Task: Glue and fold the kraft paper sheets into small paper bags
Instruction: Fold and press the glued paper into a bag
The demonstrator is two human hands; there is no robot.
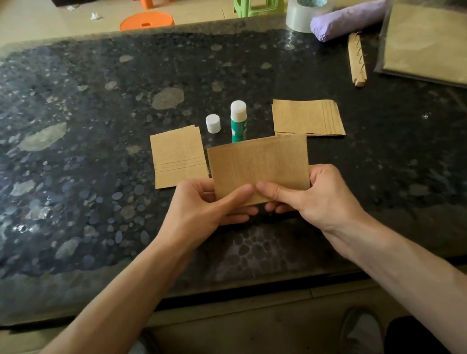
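Paper [259, 166], light and floppy, creases easily: left hand [200, 207] and right hand [315, 194] both pinch its near edge, thumbs on top, holding it above the tabletop [71, 173].

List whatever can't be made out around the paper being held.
Head view:
- Green-and-white glue stick: base hidden behind the held brown kraft paper sheet.
- That sheet's far face: turned away; glue unknowable.
- Left hand and right hand: fingers partly hidden behind the sheet.
- Grey tape roll: blurred.
- Clear-wrapped kraft pack: cut off by the right edge.
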